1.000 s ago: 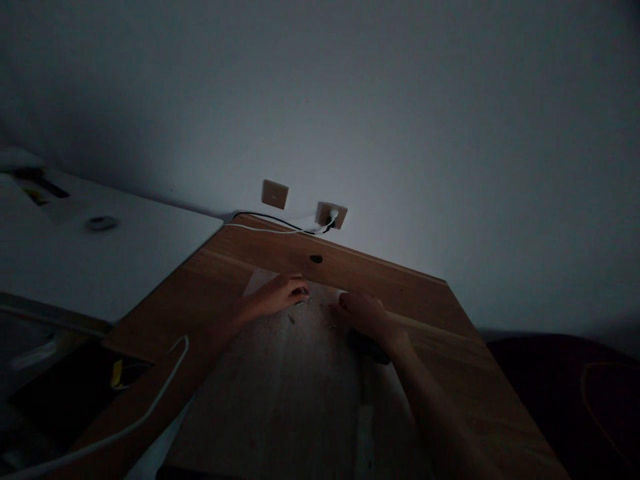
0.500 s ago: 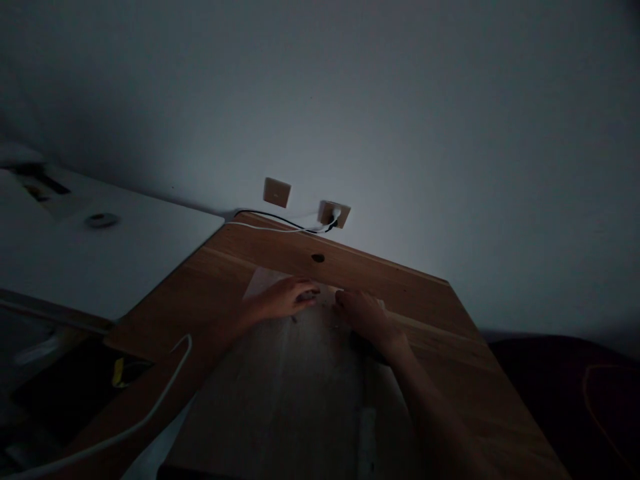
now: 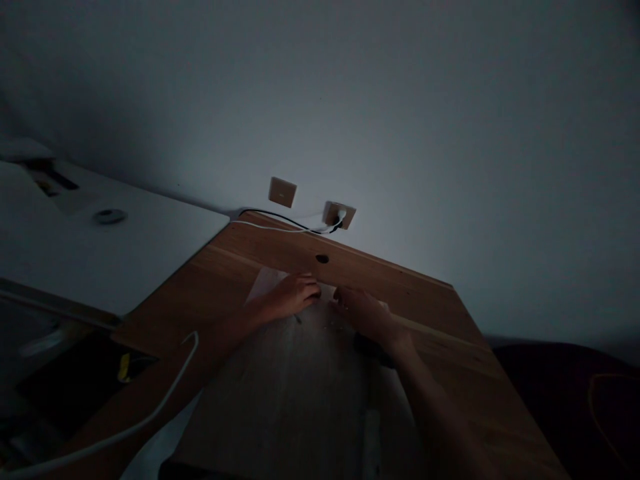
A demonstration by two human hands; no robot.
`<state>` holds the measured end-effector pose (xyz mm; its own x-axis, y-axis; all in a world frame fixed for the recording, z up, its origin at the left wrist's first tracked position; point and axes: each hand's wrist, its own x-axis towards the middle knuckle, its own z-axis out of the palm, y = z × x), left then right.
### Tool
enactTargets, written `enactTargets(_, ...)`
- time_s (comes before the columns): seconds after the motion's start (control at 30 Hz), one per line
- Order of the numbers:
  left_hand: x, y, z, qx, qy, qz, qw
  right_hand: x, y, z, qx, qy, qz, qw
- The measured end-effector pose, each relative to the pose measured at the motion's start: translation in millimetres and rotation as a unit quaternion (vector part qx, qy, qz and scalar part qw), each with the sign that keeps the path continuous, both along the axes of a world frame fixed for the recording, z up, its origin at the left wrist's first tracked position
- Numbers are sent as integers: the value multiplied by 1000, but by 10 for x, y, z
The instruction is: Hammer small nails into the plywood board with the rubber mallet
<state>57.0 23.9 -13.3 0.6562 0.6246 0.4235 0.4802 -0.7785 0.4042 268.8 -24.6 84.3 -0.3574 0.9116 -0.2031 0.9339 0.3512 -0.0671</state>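
Note:
In the dim head view a flat wooden board lies along the desk, its far edge under my hands. My left hand rests at that edge with its fingers curled and drawn together; whatever they hold, if anything, is hidden. Just to its right my right hand has its fingers bent in at the board, and what is in them does not show. Tiny pale bits lie below the right fingers, with a small dark piece below the left. A dark object sits by my right wrist.
A pale strip lies on the board's near right. Cables run along the back of the desk to a wall socket. A white table adjoins on the left, bearing a round object. A white cable crosses before my left forearm.
My left fingers have closed together from a looser, parted curl. My right hand stays nearly in place. The whole view has shifted slightly.

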Motion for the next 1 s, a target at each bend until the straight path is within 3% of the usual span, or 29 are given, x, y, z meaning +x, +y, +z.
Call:
enactTargets(0.2, 33, -33, 56, 11, -22, 19, 1000, -187, 70, -100, 7, -41, 2, 999)
enactTargets(0.37, 23, -88, 53, -14, -31, -11, 999, -203, 81, -87, 1, -35, 3, 999)
enactTargets(0.6, -17, -86, 86, -30, -76, 50, 995, -47, -29, 103, -13, 64, 12, 998)
enactTargets(0.77, -28, -71, 36, -31, -64, 49, 996, 143, -27, 54, -17, 116, 21, 993)
enactTargets(0.9, -57, -79, 7, -28, -55, 22, 998, 312, -113, 4, 33, 156, -2, 987)
enactTargets(1.0, -73, -72, 7, -28, -50, 22, 998, 468, -417, -8, 118, 239, -40, 963)
